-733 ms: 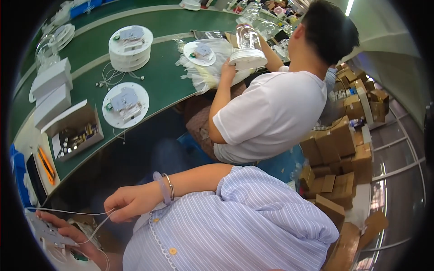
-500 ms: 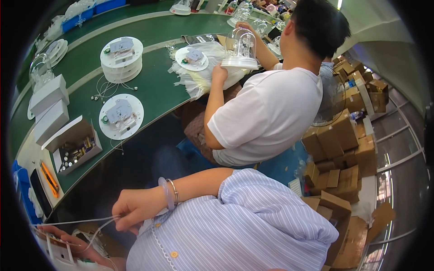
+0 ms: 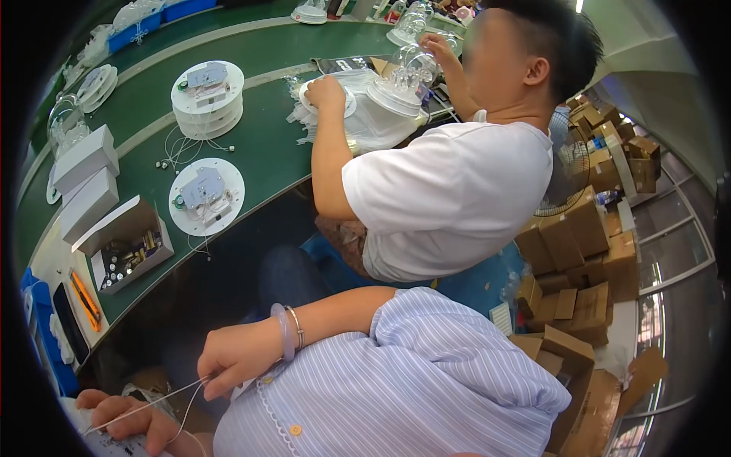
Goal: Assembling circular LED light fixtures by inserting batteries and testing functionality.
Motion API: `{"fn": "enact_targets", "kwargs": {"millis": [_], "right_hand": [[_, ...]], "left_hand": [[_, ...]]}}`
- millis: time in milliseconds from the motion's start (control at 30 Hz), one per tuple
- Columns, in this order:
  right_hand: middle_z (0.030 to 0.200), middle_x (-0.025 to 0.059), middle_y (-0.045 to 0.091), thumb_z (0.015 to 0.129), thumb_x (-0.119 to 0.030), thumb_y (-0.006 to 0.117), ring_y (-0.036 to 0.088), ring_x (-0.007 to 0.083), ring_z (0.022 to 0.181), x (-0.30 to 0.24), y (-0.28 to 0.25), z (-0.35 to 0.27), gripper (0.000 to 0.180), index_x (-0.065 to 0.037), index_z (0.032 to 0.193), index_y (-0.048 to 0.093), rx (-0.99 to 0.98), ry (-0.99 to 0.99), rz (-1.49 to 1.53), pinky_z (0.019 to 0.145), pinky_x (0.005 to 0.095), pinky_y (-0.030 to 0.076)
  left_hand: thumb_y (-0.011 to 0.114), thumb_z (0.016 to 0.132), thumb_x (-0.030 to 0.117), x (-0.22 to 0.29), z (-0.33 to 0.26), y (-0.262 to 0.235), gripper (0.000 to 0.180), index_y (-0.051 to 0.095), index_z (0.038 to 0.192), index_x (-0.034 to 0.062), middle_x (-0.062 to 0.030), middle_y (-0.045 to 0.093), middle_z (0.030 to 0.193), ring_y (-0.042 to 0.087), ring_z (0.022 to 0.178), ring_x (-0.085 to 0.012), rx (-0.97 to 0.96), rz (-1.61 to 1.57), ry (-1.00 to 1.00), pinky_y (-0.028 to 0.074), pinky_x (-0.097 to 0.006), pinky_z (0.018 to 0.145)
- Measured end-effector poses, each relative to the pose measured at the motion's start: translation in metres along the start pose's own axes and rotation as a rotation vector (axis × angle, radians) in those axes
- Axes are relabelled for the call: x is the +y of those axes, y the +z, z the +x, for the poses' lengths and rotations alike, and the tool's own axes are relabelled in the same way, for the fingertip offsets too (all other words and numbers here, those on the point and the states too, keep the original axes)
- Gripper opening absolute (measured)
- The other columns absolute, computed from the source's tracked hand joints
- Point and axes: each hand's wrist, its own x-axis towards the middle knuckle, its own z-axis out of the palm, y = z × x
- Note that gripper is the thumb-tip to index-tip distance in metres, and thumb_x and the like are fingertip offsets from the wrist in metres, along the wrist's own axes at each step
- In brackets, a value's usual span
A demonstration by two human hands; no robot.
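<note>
My right hand (image 3: 240, 354) is pinched shut on a thin white cord (image 3: 164, 396), which stretches left across the fingers of my left hand. A second strand hangs from the pinch and curves down to the left hand's wrist. At the lower left edge my left hand (image 3: 129, 417) grips a white piece (image 3: 114, 443) with small dark marks, cut off by the picture's rim. On the table, a white disc (image 3: 228, 181) carries a grey circuit housing and cables. Behind it stands a stack of similar white discs (image 3: 209, 114) with trailing wires.
An open box of batteries (image 3: 129, 251), white boxes (image 3: 87, 183) and an orange cutter (image 3: 84, 301) lie at the table's left. Close by sits a co-worker (image 3: 449, 190), one hand on a white disc, beside a clear dome (image 3: 400, 84). Cardboard boxes (image 3: 571, 244) are piled at right.
My right hand has shifted slightly right and down with the cord; my left hand has turned, fingers now over the white piece. The co-worker has set the dome down and reached to the disc.
</note>
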Motion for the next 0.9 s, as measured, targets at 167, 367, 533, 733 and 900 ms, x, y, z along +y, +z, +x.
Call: {"fn": "enact_targets", "kwargs": {"millis": [167, 367, 533, 733, 900], "right_hand": [[0.058, 0.0077, 0.058, 0.076, -0.024, 0.053, 0.055, 0.0201, 0.052, 0.007, 0.0, 0.004, 0.026, -0.001, 0.065, 0.058, 0.034, 0.051, -0.257, 0.049, 0.0288, 0.042], [0.057, 0.0083, 0.057, 0.075, -0.022, 0.054, 0.055, 0.0214, 0.052, -0.002, 0.003, 0.005, 0.024, -0.001, 0.064, 0.056, 0.047, -0.063, -0.165, 0.049, 0.0297, 0.041], [0.058, 0.0062, 0.057, 0.078, -0.02, 0.051, 0.055, 0.0198, 0.052, -0.001, 0.005, 0.009, 0.022, -0.001, 0.068, 0.054, 0.047, -0.101, -0.213, 0.049, 0.0283, 0.042], [0.06, 0.0064, 0.058, 0.081, -0.016, 0.043, 0.056, 0.0203, 0.055, -0.006, 0.009, 0.015, 0.017, -0.001, 0.082, 0.05, 0.008, -0.113, -0.112, 0.052, 0.0287, 0.043], [0.065, 0.0094, 0.057, 0.081, -0.015, 0.043, 0.056, 0.0238, 0.063, -0.019, 0.009, 0.03, 0.019, -0.001, 0.091, 0.049, -0.016, -0.18, -0.14, 0.058, 0.0309, 0.043]], "left_hand": [[0.047, 0.081, 0.025, -0.006, -0.003, -0.015, 0.048, 0.027, 0.121, 0.0099, -0.0151, 0.039, 0.118, 0.039, 0.11, -0.0276, 0.008, 0.011, 0.087, 0.038, -0.043, 0.075], [0.054, 0.073, 0.034, -0.007, 0.0, -0.019, 0.061, 0.026, 0.122, 0.0113, -0.0129, 0.037, 0.12, 0.037, 0.11, -0.0262, -0.12, -0.165, 0.009, 0.032, -0.039, 0.074], [0.055, 0.073, 0.034, -0.022, 0.0, -0.016, 0.062, 0.026, 0.122, 0.0106, -0.0144, 0.037, 0.119, 0.038, 0.11, -0.0274, -0.146, -0.303, 0.156, 0.032, -0.038, 0.074], [0.053, 0.075, 0.034, -0.001, 0.005, -0.013, 0.06, 0.026, 0.123, 0.0107, -0.0153, 0.037, 0.12, 0.038, 0.109, -0.0273, -0.116, -0.272, 0.024, 0.033, -0.037, 0.072], [0.049, 0.077, 0.032, 0.035, -0.01, -0.011, 0.052, 0.031, 0.122, 0.0119, -0.0099, 0.036, 0.123, 0.04, 0.109, -0.0221, -0.162, -0.256, -0.088, 0.034, -0.033, 0.071]]}}
